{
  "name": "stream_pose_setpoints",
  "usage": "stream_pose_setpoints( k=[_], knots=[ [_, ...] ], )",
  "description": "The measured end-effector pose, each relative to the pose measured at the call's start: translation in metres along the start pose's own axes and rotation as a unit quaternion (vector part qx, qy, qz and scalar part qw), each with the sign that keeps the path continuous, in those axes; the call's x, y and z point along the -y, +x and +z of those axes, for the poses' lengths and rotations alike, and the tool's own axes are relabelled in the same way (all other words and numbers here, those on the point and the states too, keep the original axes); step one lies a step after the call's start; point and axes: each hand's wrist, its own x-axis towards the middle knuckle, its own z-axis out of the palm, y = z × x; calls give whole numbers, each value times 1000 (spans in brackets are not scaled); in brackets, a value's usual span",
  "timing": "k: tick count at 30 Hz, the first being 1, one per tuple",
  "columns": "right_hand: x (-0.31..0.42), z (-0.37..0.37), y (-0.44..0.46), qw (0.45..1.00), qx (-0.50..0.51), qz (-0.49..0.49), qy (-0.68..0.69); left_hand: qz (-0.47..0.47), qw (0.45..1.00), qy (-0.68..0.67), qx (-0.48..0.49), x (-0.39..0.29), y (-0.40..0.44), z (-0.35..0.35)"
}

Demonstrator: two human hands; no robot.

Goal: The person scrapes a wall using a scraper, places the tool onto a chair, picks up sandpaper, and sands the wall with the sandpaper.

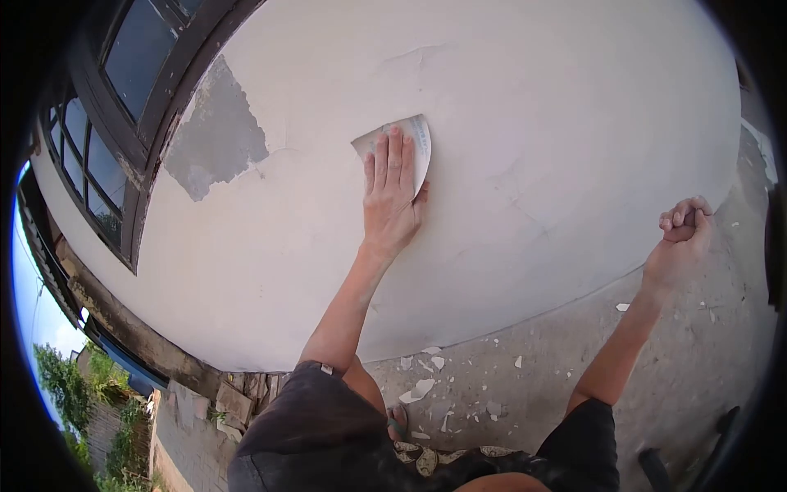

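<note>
My left hand [392, 201] lies against the white wall [508, 107], its fingers stretched over a sheet of sandpaper [420, 135]. Bluish print shows on the sheet's back, and its right edge curls away from the wall. The thumb sits by the lower right edge of the paper. Off to the right, my right hand [684, 230] is held up with its fingers curled into a loose fist, and I see nothing in it. Left of the sandpaper, a grey patch [217, 131] shows where the paint has come off. Fine cracks run through the surrounding paint.
A dark-framed window [123, 123] borders the wall on the left. Flakes of paint [418, 389] litter the concrete floor [541, 394] below. A sandalled foot [398, 422] stands near the wall's base. Broken slabs [234, 403] and plants [61, 381] are at lower left.
</note>
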Motion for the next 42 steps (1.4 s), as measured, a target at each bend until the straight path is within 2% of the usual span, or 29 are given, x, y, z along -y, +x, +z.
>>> stream_pose_setpoints(
  k=[2, 5, 8, 11, 12, 13, 16, 19, 21, 23, 24, 26, 29, 30, 32, 33, 36, 39, 42],
  knots=[
    [-1, -3, -1, 1000, 9, -6, -11, 14, 1000, 6, 0, 10, 7, -4],
    [-2, -11, 4, 1000, -11, -19, -3, 30, 992, -30, -123, 12, 110, -22],
    [-1, -14, 7, 1000, -17, -8, 2, 17, 993, -1, -120, 6, 105, -18],
    [4, -5, 1, 1000, -3, 5, -2, 31, 999, -26, -2, -4, 16, -5],
    [5, -7, 4, 1000, -1, -15, 0, 37, 998, -23, 40, -7, 12, -6],
    [3, -8, 5, 1000, 3, -26, -1, 44, 998, -10, 32, 3, 23, -4],
    [3, -11, 6, 999, 16, -31, 17, -41, 983, -10, -178, 14, 106, -19],
    [-2, -18, 9, 999, -4, -31, 19, -103, 967, -3, -235, -20, 130, 11],
    [-2, -16, 8, 1000, -14, -26, 0, 35, 987, -101, -122, -76, 119, 37],
    [-3, -10, 7, 999, -30, -25, -18, 108, 988, -94, -52, -72, 107, 41],
    [-3, -9, 7, 1000, -4, -25, -5, 145, 985, -93, -15, -76, 106, 36],
    [-4, -13, 0, 999, 38, -16, 15, 109, 992, -32, -60, -29, 102, 7],
    [-8, -14, -2, 999, 21, 3, -32, -5, 990, 61, -123, 54, 90, -46],
    [-12, -18, -1, 999, -4, 5, -38, -43, 985, 90, -138, 65, 90, -55],
    [-18, -29, 7, 998, -45, 7, -46, -94, 975, 61, -190, 40, 99, -28],
    [-19, -31, 13, 999, -39, 1, -30, -54, 984, 58, -163, 9, 107, -15],
    [-17, -37, 15, 1000, -30, -8, 3, 127, 986, -107, 0, -90, 95, 44],
    [-8, -28, 11, 1000, -5, -8, 18, 127, 986, -113, 0, -70, 84, 37],
    [-6, -27, 4, 1000, 10, 2, 19, 53, 997, 13, -48, 6, 62, -14]
  ],
)
